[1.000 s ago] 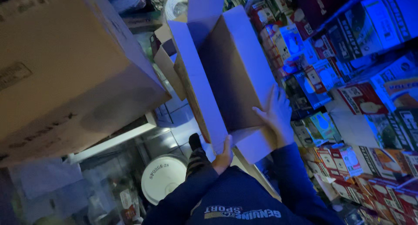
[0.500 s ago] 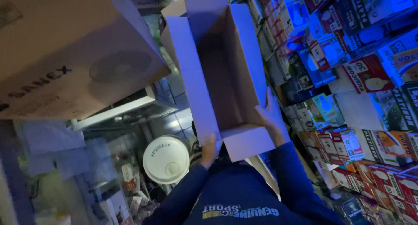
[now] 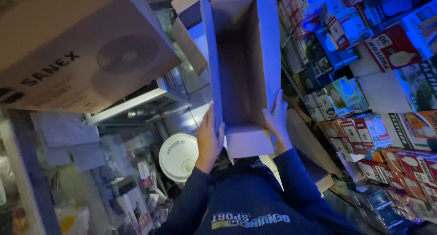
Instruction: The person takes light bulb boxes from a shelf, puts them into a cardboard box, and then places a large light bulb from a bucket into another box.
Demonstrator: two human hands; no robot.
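Observation:
An empty brown cardboard box [image 3: 246,71] with its flaps folded out is held up in front of my chest, its opening facing me. My left hand [image 3: 209,141] grips the box's left wall near the bottom edge. On the right wall my right hand [image 3: 276,121] lies flat, fingers pointing up. Both arms are in dark blue sleeves, and the lower flap [image 3: 249,141] hangs between my wrists.
A large cardboard carton [image 3: 82,53] with a fan drawing fills the upper left. Shelves packed with small bulb boxes [image 3: 368,80] line the right. A white round disc [image 3: 178,156] and a glass-fronted cabinet [image 3: 141,107] with clutter sit at the lower left.
The box has turned from a slant to nearly upright and come to the middle. My left hand has slid up onto its left wall; my right hand stays on the right wall.

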